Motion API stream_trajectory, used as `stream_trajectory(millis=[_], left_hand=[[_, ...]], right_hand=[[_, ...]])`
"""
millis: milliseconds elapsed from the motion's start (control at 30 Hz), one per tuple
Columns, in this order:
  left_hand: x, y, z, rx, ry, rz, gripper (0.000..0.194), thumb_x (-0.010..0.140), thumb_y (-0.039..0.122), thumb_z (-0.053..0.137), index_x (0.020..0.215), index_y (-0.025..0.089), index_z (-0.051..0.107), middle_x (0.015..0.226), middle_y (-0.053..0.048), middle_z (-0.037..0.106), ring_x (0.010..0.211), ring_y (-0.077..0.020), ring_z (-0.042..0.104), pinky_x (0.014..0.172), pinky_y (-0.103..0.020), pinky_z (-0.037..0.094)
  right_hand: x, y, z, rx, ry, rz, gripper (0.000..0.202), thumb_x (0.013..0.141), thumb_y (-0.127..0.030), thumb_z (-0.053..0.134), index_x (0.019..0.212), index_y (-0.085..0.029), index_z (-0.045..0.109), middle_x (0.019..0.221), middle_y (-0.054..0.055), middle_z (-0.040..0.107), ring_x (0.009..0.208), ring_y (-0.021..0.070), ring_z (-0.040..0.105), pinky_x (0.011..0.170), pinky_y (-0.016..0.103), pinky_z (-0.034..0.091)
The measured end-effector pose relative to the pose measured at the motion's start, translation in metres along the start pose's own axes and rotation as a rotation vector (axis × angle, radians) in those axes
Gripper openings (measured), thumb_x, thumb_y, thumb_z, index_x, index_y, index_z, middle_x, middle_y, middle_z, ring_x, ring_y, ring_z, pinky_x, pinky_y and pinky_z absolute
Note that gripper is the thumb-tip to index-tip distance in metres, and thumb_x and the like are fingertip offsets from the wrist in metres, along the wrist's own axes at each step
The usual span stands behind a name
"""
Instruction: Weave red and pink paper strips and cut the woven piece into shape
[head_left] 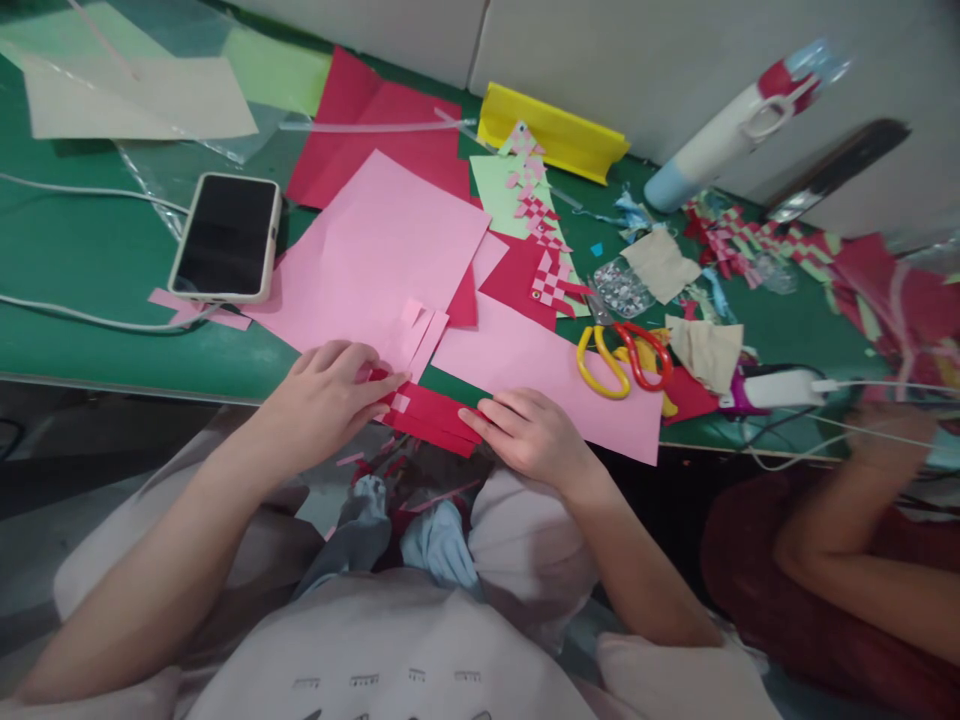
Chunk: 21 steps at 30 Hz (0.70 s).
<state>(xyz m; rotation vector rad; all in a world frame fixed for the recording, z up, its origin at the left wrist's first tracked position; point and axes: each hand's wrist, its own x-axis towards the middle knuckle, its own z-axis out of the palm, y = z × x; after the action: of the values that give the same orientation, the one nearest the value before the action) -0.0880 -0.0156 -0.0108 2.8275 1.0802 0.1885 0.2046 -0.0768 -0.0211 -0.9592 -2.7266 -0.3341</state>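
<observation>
At the front edge of the green table, a red paper piece slit into strips [435, 412] stretches between my hands. Pink paper strips [421, 340] cross its left end, with a small pink square showing where they interlace. My left hand [326, 400] grips that left end, fingers pressed on the crossing; part of it is hidden beneath them. My right hand [529, 432] pinches the right end between thumb and fingers. Just beyond lies a large pink sheet [390, 235], and another pink sheet [517, 360] is near my right hand.
A phone [225, 237] with cables lies left. Scissors [626, 360] rest to the right, near woven paper fish [551, 280] and a bag of small beads [622, 287]. A bottle [727, 130] leans by the wall. Another person's arm [862, 540] is at far right.
</observation>
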Motion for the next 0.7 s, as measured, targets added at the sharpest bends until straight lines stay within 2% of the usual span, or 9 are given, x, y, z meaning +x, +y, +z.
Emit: stream_trajectory(millis=[167,300,500,700], left_hand=[[0.0,0.001,-0.001,-0.005,-0.008,-0.006,0.039,0.095,0.035,0.041,0.13,0.031,0.057,0.113,-0.011,0.054,0.105,-0.0297,0.05,0.086,-0.045,0.045],[0.001,0.002,-0.002,-0.031,-0.031,-0.017,0.04,0.095,0.036,0.04,0.13,0.03,0.057,0.113,-0.012,0.055,0.105,-0.0296,0.05,0.087,-0.046,0.045],[0.001,0.002,-0.002,-0.021,-0.029,-0.015,0.04,0.095,0.037,0.039,0.129,0.03,0.058,0.112,-0.012,0.054,0.105,-0.0296,0.049,0.089,-0.046,0.045],[0.001,0.003,-0.004,-0.023,-0.027,-0.01,0.04,0.095,0.036,0.04,0.13,0.028,0.058,0.112,-0.012,0.054,0.105,-0.0291,0.049,0.09,-0.046,0.044]], right_hand=[[-0.002,-0.005,-0.003,0.035,-0.033,0.047,0.032,0.091,-0.017,0.051,0.12,-0.013,0.063,0.095,0.008,0.068,0.091,0.0206,0.056,0.081,0.036,0.047],[-0.009,-0.01,-0.003,-0.005,-0.058,0.079,0.036,0.091,-0.017,0.051,0.126,-0.012,0.06,0.1,0.01,0.068,0.094,0.0209,0.057,0.083,0.037,0.046],[-0.011,-0.016,0.0,-0.082,0.065,0.044,0.032,0.091,-0.009,0.051,0.119,-0.016,0.064,0.103,0.007,0.07,0.099,0.0184,0.057,0.092,0.035,0.041],[-0.009,-0.017,0.008,-0.099,0.19,-0.041,0.023,0.09,-0.012,0.052,0.105,-0.018,0.069,0.101,0.005,0.071,0.1,0.0174,0.058,0.094,0.035,0.041]])
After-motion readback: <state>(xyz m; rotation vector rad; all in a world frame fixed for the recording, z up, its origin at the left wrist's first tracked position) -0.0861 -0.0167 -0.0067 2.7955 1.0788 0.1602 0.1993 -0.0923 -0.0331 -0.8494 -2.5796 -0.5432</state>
